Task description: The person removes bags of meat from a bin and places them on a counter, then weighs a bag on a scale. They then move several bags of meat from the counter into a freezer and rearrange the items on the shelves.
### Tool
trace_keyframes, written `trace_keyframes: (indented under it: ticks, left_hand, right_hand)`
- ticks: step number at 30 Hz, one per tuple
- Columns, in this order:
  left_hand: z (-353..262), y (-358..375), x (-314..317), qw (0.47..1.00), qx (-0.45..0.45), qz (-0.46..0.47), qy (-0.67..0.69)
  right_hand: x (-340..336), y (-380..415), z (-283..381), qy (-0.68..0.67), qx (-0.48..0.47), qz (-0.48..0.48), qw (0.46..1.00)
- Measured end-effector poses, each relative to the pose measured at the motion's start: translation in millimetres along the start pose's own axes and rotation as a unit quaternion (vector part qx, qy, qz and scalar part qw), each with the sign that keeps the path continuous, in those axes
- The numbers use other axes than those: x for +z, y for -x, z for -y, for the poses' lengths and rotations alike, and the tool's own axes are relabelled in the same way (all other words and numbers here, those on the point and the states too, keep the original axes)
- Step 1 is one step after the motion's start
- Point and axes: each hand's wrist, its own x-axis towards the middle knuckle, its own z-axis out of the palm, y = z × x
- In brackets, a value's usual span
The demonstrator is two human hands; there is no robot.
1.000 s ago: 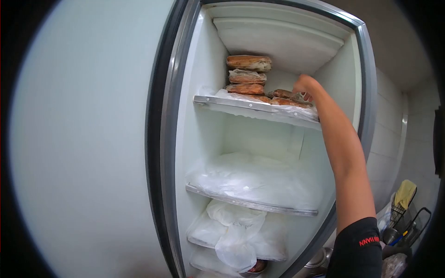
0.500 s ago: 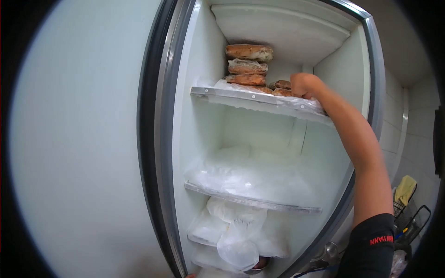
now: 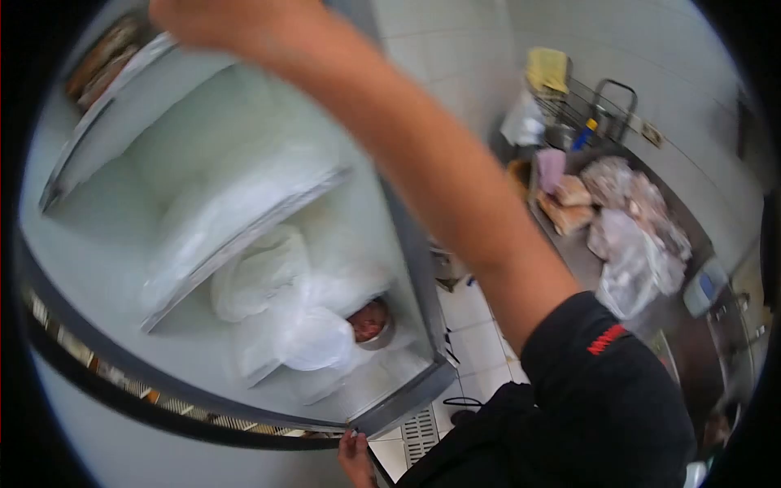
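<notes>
My right hand reaches up to the top shelf of an upright freezer, at the upper edge of the view. Its fingers are hidden or cut off, so what they hold, if anything, does not show. Beside that hand, a stack of brown packages in clear film sits on the shelf. My left hand is low down, its fingers curled around the edge of the freezer door, which stands open.
Frosty shelves below hold a knotted white plastic bag and a metal bowl of reddish meat. To the right, a steel counter carries bagged food, bread-like packs and a wire rack with a yellow cloth. A floor drain lies below.
My view has swung right and down and tilted, bringing the counter, the floor and my left hand into sight. My right hand stays by the top shelf, now at the frame's upper edge.
</notes>
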Motion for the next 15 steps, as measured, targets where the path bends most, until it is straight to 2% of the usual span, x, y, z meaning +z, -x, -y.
trace_keyframes:
  ticks: [1, 3, 5, 7, 8, 9, 13, 15]
  left_hand:
    - [-0.8, 4.8, 2.3, 1.0, -0.018, 0.011, -0.014]
    - [2.8, 0.4, 14.8, 0.998, -0.033, 0.048, -0.013]
    - [5.4, 5.3, 22.4, 0.996, -0.044, 0.077, -0.01]
    - [3.8, 4.8, 37.1, 0.992, -0.041, 0.115, -0.004]
    - [1.5, 4.8, 46.5, 0.99, -0.046, 0.136, -0.003]
    - [-2.0, 5.0, 58.7, 0.986, -0.049, 0.157, -0.002]
    - [-37.3, 7.5, 137.9, 0.968, -0.059, 0.243, -0.031]
    - [-54.1, 7.8, 189.5, 0.951, -0.035, 0.306, -0.04]
  right_hand:
    - [-24.0, 34.3, 10.7, -0.016, 0.008, -0.041, 0.999]
    - [-68.5, 117.4, 17.3, -0.034, 0.042, -0.059, 0.997]
    - [-110.4, 192.6, 23.0, -0.036, 0.223, 0.036, 0.974]
    - [-152.9, 267.2, 16.3, -0.012, 0.394, 0.131, 0.91]
    - [-181.0, 303.1, 10.4, 0.004, 0.503, 0.196, 0.842]
    - [-211.1, 340.1, 4.1, 0.016, 0.515, 0.212, 0.831]
    - [-343.9, 432.1, -4.7, 0.059, 0.716, 0.196, 0.667]
    - [-408.1, 469.2, -6.7, 0.071, 0.779, 0.117, 0.611]
